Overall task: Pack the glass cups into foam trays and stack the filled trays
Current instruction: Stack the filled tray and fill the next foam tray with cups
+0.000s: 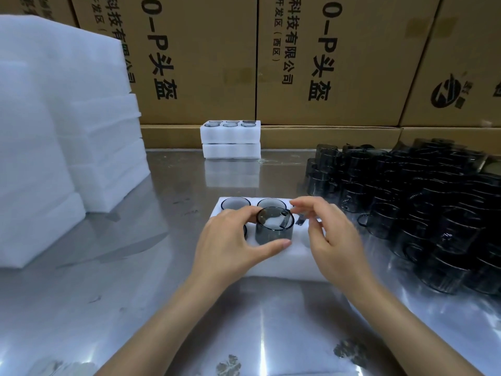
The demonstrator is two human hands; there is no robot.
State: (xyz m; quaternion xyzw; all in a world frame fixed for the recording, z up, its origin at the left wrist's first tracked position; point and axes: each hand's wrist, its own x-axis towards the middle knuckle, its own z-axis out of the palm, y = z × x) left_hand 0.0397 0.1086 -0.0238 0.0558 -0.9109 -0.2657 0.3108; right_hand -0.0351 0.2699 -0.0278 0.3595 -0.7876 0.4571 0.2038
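A: What sits in the foam tray [273, 267] near the person?

B: Two smoky glass cups fill the far pockets, one at the left [235, 203] and one beside it [271, 203]. A third cup [274, 226] stands partly sunk in the middle near pocket, upright, its handle toward the right. Another dark rim peeks out behind the left hand [230, 245], mostly hidden.

A: And the hands?

B: The left hand grips that third cup, thumb on its near wall and fingers at the far rim. The right hand [333, 240] hovers just beside it, fingers loosely curled and blurred; I cannot tell whether they touch the handle.

A: Other containers?

B: Two filled trays [230, 139] stacked at the back, round grey rims showing on top. Loose cups [423, 207], dark and glossy, crowd the right side of the shiny steel table [135, 294]. Soft white foam blocks [54, 118] pile at left, printed cardboard boxes [339, 63] behind.
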